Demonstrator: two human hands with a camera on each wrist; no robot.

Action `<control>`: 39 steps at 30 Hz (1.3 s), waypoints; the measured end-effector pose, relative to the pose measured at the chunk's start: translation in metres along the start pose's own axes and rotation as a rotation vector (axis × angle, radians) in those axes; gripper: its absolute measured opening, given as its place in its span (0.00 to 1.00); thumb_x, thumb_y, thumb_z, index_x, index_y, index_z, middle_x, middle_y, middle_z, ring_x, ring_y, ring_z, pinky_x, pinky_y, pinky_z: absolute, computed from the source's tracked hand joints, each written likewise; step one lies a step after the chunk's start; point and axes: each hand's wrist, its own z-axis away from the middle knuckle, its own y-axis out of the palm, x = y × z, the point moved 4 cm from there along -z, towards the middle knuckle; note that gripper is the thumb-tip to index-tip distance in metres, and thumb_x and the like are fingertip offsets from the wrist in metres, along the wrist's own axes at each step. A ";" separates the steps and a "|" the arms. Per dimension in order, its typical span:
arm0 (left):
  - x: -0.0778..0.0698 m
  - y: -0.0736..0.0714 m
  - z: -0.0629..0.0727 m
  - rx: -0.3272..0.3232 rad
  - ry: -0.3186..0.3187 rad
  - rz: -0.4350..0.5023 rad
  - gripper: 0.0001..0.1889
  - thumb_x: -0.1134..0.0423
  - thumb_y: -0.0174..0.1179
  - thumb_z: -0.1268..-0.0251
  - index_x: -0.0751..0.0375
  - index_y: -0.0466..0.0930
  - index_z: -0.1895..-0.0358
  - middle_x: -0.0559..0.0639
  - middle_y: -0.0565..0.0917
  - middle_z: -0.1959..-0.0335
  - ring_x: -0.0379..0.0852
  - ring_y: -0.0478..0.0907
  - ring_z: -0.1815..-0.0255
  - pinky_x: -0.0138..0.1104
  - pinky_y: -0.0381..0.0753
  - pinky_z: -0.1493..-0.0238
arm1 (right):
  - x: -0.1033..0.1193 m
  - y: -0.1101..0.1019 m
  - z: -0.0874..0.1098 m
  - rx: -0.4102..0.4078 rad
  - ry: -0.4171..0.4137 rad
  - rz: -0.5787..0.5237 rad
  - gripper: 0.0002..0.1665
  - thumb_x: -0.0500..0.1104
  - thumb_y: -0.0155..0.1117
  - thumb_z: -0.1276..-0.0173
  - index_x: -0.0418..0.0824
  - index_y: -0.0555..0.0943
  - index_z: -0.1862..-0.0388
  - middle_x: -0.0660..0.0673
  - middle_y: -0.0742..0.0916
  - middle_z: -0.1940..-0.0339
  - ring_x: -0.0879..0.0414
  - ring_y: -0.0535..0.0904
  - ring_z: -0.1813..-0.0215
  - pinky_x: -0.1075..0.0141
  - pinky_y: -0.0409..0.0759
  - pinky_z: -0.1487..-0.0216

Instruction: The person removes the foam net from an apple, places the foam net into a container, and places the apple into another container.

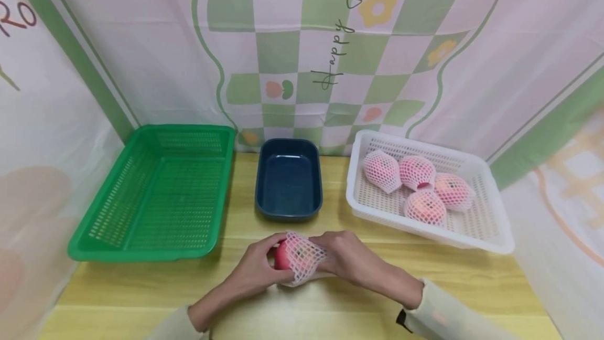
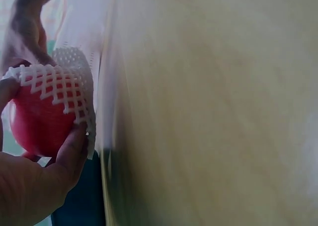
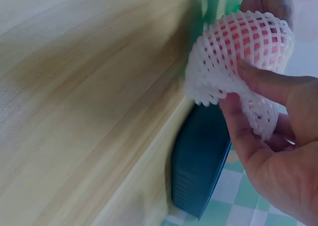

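Over the table's near part, my left hand [image 1: 255, 271] grips a red apple [image 1: 281, 257], fingers on one side and thumb on the other. A white foam net sleeve [image 1: 306, 256] covers the apple's right part, while its left end is bare red skin. My right hand [image 1: 349, 257] pinches the loose end of the net between thumb and fingers. In the right wrist view the net [image 3: 248, 42] bunches and folds at the thumb [image 3: 268, 82]. The left wrist view shows the net's edge lying across the apple [image 2: 42, 121], the lower half uncovered.
A green basket [image 1: 222, 193] with nothing in it stands at left. A dark blue tray [image 1: 289, 185] sits behind the hands. At right, a white basket [image 1: 491, 209] holds several net-covered apples [image 1: 424, 208]. A patterned curtain [image 1: 278, 9] hangs behind the wooden table [image 1: 141, 293].
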 end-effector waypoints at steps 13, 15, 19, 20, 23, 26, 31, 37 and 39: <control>0.003 -0.004 0.003 -0.012 -0.032 0.004 0.48 0.45 0.84 0.52 0.55 0.74 0.25 0.55 0.82 0.32 0.51 0.80 0.33 0.47 0.79 0.31 | -0.006 -0.016 0.011 -0.129 -0.037 -0.015 0.09 0.32 0.79 0.39 0.40 0.93 0.60 0.48 0.93 0.65 0.57 0.90 0.64 0.68 0.88 0.61; 0.004 -0.004 0.004 -0.019 -0.042 -0.009 0.49 0.42 0.84 0.52 0.54 0.75 0.25 0.55 0.81 0.31 0.52 0.79 0.33 0.49 0.78 0.30 | -0.006 -0.019 0.010 -0.133 -0.034 -0.013 0.09 0.31 0.79 0.39 0.40 0.93 0.61 0.47 0.93 0.66 0.57 0.90 0.64 0.67 0.88 0.61; 0.004 -0.007 0.007 -0.033 -0.060 -0.026 0.49 0.39 0.84 0.54 0.52 0.76 0.26 0.52 0.82 0.32 0.49 0.81 0.37 0.45 0.82 0.35 | -0.004 -0.028 0.007 -0.162 -0.072 0.007 0.09 0.30 0.79 0.40 0.40 0.93 0.62 0.47 0.93 0.67 0.56 0.90 0.64 0.67 0.89 0.62; 0.004 -0.008 0.007 -0.037 -0.058 -0.031 0.49 0.39 0.84 0.54 0.52 0.77 0.26 0.51 0.83 0.33 0.48 0.81 0.38 0.44 0.82 0.36 | -0.003 -0.031 0.006 -0.174 -0.084 0.017 0.09 0.30 0.79 0.41 0.40 0.93 0.62 0.47 0.93 0.67 0.56 0.90 0.65 0.68 0.89 0.62; 0.003 -0.011 0.010 -0.042 -0.052 -0.035 0.46 0.40 0.84 0.54 0.50 0.79 0.28 0.48 0.85 0.36 0.45 0.82 0.41 0.40 0.83 0.39 | 0.000 -0.043 0.002 -0.214 -0.111 0.042 0.10 0.30 0.80 0.42 0.40 0.93 0.63 0.47 0.93 0.67 0.56 0.91 0.65 0.67 0.89 0.62; 0.000 -0.014 0.012 -0.043 -0.030 -0.042 0.45 0.41 0.84 0.53 0.51 0.79 0.29 0.48 0.85 0.36 0.45 0.82 0.40 0.38 0.82 0.38 | 0.002 -0.057 -0.003 -0.239 -0.108 0.069 0.11 0.29 0.81 0.44 0.40 0.93 0.63 0.47 0.94 0.66 0.55 0.91 0.64 0.66 0.90 0.62; -0.006 -0.018 0.017 -0.030 -0.010 -0.053 0.43 0.42 0.83 0.50 0.52 0.79 0.29 0.50 0.85 0.37 0.47 0.84 0.42 0.34 0.84 0.45 | 0.005 -0.075 -0.015 -0.242 -0.107 0.120 0.10 0.29 0.81 0.42 0.38 0.93 0.62 0.46 0.93 0.65 0.54 0.91 0.63 0.64 0.90 0.63; -0.016 -0.026 0.024 -0.025 0.009 -0.058 0.44 0.43 0.82 0.48 0.55 0.77 0.28 0.51 0.85 0.37 0.52 0.84 0.40 0.38 0.86 0.44 | 0.007 -0.089 -0.043 -0.225 -0.088 0.198 0.07 0.33 0.80 0.38 0.36 0.91 0.61 0.44 0.93 0.64 0.51 0.91 0.62 0.59 0.90 0.61; -0.020 -0.029 0.027 -0.027 0.016 -0.067 0.44 0.43 0.82 0.48 0.56 0.77 0.28 0.51 0.86 0.38 0.52 0.84 0.40 0.39 0.85 0.43 | 0.006 -0.093 -0.055 -0.213 -0.070 0.210 0.07 0.33 0.79 0.37 0.35 0.91 0.60 0.43 0.93 0.64 0.50 0.91 0.62 0.58 0.90 0.61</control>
